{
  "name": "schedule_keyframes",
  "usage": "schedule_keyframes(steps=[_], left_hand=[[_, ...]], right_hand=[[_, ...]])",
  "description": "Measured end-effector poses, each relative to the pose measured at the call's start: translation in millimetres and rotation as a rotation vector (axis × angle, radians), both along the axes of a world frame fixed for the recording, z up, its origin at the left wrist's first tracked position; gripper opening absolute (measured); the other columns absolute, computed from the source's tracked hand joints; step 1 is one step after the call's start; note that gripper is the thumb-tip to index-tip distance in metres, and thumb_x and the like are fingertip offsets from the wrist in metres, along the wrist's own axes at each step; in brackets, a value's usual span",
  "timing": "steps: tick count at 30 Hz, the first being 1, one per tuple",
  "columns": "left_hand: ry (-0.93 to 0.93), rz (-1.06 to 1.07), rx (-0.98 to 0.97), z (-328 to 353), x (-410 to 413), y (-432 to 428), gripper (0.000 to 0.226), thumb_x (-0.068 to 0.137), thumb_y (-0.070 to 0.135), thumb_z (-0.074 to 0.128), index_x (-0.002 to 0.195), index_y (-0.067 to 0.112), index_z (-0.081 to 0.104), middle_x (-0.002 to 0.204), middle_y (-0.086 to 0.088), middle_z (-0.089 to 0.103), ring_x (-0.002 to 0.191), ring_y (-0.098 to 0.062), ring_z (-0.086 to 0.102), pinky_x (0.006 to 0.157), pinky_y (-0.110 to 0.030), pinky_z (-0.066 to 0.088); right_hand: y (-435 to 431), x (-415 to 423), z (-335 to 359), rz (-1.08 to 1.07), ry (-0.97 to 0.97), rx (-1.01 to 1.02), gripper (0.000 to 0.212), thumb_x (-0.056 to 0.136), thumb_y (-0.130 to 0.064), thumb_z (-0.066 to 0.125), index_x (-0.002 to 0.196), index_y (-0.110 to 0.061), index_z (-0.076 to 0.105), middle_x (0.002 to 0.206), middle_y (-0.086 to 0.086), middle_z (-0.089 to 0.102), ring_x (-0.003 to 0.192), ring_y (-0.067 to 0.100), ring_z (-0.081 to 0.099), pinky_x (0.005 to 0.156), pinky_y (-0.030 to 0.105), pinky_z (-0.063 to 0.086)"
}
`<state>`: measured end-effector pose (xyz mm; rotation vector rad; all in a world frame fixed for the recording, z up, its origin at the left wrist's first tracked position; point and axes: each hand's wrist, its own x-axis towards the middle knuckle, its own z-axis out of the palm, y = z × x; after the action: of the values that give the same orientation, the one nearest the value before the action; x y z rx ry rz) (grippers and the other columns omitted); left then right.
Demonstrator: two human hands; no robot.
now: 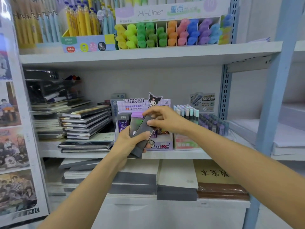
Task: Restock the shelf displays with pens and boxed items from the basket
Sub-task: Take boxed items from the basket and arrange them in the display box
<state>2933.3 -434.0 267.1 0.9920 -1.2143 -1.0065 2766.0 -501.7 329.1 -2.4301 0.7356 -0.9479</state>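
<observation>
The left hand (130, 142) has its fingers curled round a small fan of dark flat boxes (134, 128), held in the air just in front of the Kuromi display (162, 145) on the middle shelf (181, 155). The right hand (165, 119) pinches the uppermost box (145, 129) between thumb and fingertips, seemingly to peel it off the fan. The main risk, as I judge it, is that drawing this box away drags its neighbours with it: the fan is splayed and gripped only near its lower end, so one could slide out and drop to the stacks below. The display looks crowded (its slots are mostly hidden by the hands), so forcing a box in might tip it or nudge the pastel tubes (186, 111) beside it.
</observation>
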Motion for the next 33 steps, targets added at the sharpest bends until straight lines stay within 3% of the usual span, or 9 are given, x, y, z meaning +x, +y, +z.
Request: schedule_keyframes(steps=[5, 9, 12, 17, 19, 23, 27, 30, 33], left_hand=[[0.156, 0.076, 0.014, 7.0, 5.9, 8.2, 0.023, 0.084, 0.013, 0.071, 0.104, 0.007, 0.061, 0.078, -0.009, 0.074, 0.062, -0.019, 0.071, 0.051, -0.025, 0.054], [0.276, 0.166, 0.037, 12.6, 6.1, 12.2, 0.030, 0.083, 0.016, 0.074, 0.109, 0.006, 0.063, 0.077, -0.009, 0.073, 0.055, -0.016, 0.067, 0.049, -0.025, 0.053], [0.285, 0.198, 0.093, 16.9, 3.3, 15.8, 0.031, 0.082, 0.024, 0.075, 0.108, 0.010, 0.065, 0.077, -0.008, 0.074, 0.055, -0.015, 0.068, 0.048, -0.025, 0.053], [0.454, -0.015, 0.054, 25.7, -0.9, 23.0, 0.056, 0.078, 0.063, 0.063, 0.099, 0.011, 0.066, 0.076, -0.007, 0.067, 0.057, -0.018, 0.063, 0.053, -0.027, 0.055], [0.421, 0.004, 0.021, 26.6, -3.4, 24.0, 0.060, 0.071, 0.057, 0.070, 0.106, 0.009, 0.065, 0.080, -0.005, 0.070, 0.059, -0.017, 0.065, 0.053, -0.027, 0.055], [0.303, 0.111, -0.046, 22.2, -15.0, 23.5, 0.048, 0.072, 0.022, 0.079, 0.115, 0.009, 0.061, 0.078, -0.005, 0.073, 0.061, -0.014, 0.068, 0.051, -0.024, 0.054], [0.247, 0.170, -0.069, 18.7, -15.5, 20.4, 0.025, 0.079, 0.011, 0.077, 0.099, 0.012, 0.062, 0.068, -0.005, 0.071, 0.054, -0.014, 0.065, 0.052, -0.025, 0.055], [0.096, 0.176, -0.080, 15.6, -16.8, 19.9, 0.027, 0.079, 0.008, 0.078, 0.100, 0.013, 0.062, 0.072, -0.007, 0.073, 0.054, -0.016, 0.065, 0.053, -0.026, 0.054], [0.004, 0.128, -0.088, 13.1, -22.7, 18.9, 0.026, 0.078, 0.007, 0.078, 0.098, 0.013, 0.062, 0.069, -0.009, 0.070, 0.053, -0.018, 0.063, 0.053, -0.028, 0.054]], right_hand=[[6.4, -12.1, -3.2, -0.072, -0.229, 0.134, 0.028, 0.092, -0.014, 0.064, 0.120, -0.020, 0.062, 0.119, 0.005, 0.057, 0.099, 0.028, 0.066, 0.086, 0.042, 0.057], [13.7, -23.2, -10.7, -0.003, -0.038, -0.009, 0.046, 0.085, -0.028, 0.073, 0.128, -0.023, 0.059, 0.122, -0.006, 0.054, 0.112, 0.009, 0.055, 0.096, 0.024, 0.047], [17.6, -29.1, -17.0, -0.063, 0.049, -0.108, 0.056, 0.082, -0.033, 0.075, 0.134, -0.023, 0.056, 0.121, -0.006, 0.057, 0.102, 0.001, 0.055, 0.085, 0.015, 0.047], [26.5, -34.6, -25.7, 0.008, -0.020, -0.004, 0.031, 0.099, -0.026, 0.051, 0.121, -0.009, 0.063, 0.093, 0.002, 0.069, 0.080, 0.008, 0.065, 0.074, 0.019, 0.052], [32.0, -35.0, -28.2, 0.096, -0.121, 0.162, 0.030, 0.104, -0.021, 0.039, 0.107, -0.003, 0.062, 0.087, 0.008, 0.069, 0.078, 0.019, 0.066, 0.074, 0.029, 0.055], [41.5, -34.0, -33.2, 0.202, -0.193, 0.372, 0.029, 0.105, -0.023, 0.033, 0.107, -0.005, 0.057, 0.091, 0.006, 0.071, 0.072, 0.017, 0.066, 0.066, 0.023, 0.056], [41.3, -37.5, -29.1, 0.081, -0.044, 0.214, 0.026, 0.103, -0.030, 0.040, 0.108, -0.019, 0.063, 0.100, -0.003, 0.068, 0.081, 0.002, 0.064, 0.074, 0.021, 0.051], [39.4, -35.5, -18.3, 0.041, -0.196, 0.169, 0.036, 0.098, -0.033, 0.051, 0.133, -0.023, 0.050, 0.116, -0.002, 0.064, 0.102, 0.009, 0.064, 0.087, 0.028, 0.053], [37.6, -31.9, -5.7, 0.003, -0.201, 0.062, 0.040, 0.095, -0.025, 0.060, 0.134, -0.024, 0.053, 0.103, 0.007, 0.064, 0.095, 0.018, 0.063, 0.089, 0.030, 0.053]])
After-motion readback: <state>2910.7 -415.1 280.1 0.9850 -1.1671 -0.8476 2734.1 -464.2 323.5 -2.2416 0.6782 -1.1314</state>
